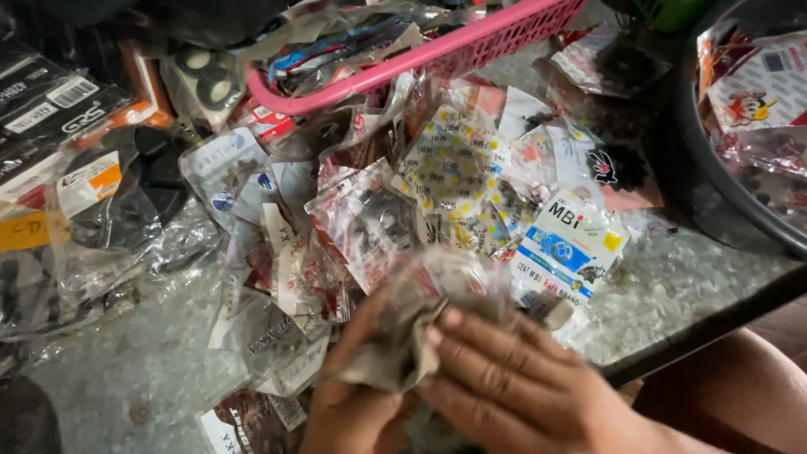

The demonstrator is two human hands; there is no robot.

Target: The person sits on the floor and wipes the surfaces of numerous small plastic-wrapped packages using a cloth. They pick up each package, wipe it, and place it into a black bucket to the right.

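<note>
Both hands grip one crumpled packet [420, 324]: left hand [357, 403] closed beneath it, right hand [513, 378] pinching its right edge.

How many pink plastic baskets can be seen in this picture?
1. The pink plastic basket sits at the top centre, behind the pile of small clear plastic packets on the grey speckled table. Others may be hidden outside the view.

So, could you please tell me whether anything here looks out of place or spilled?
Yes: small plastic packets lie heaped loose on the table rather than in the pink basket. Both hands, left hand and right hand, hold one crumpled packet.
</note>
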